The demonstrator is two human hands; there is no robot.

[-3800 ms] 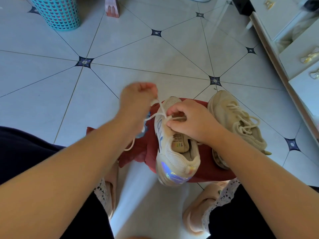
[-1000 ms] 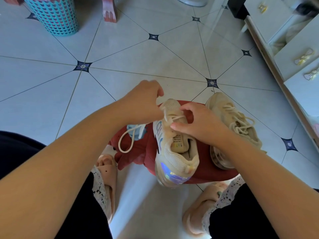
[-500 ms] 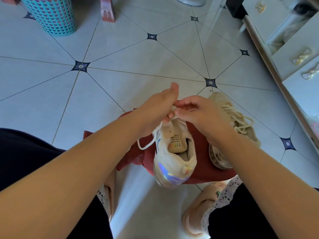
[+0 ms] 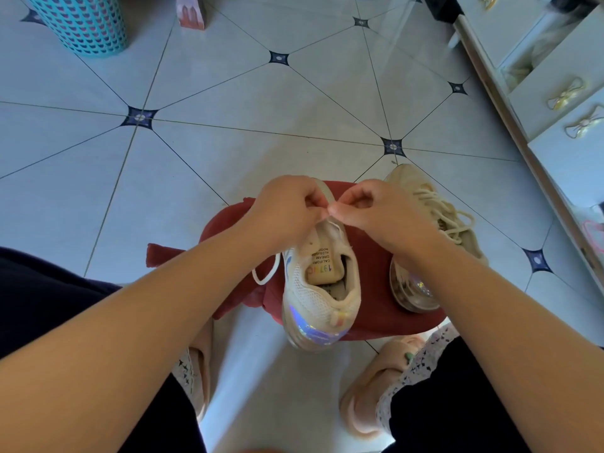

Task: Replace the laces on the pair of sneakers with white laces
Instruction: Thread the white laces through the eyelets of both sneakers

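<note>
A cream mesh sneaker (image 4: 318,295) with a shiny heel stands on a dark red cloth (image 4: 369,253), heel toward me. My left hand (image 4: 287,210) and my right hand (image 4: 379,207) meet over its front half, fingertips almost touching, each pinching the white lace (image 4: 266,276). One loop of that lace hangs off the shoe's left side. My hands hide the eyelets and the toe. The second sneaker (image 4: 434,223), beige with cream laces threaded, lies to the right, partly under my right forearm.
A teal mesh basket (image 4: 78,24) stands at the far left on the tiled floor. A white drawer unit (image 4: 555,93) with bow handles runs along the right. My slippered feet (image 4: 369,384) sit near the cloth's front edge.
Both hands have come together over the sneaker's front, where before the left hand pulled lace out to the left. The loose loop on the left has become shorter.
</note>
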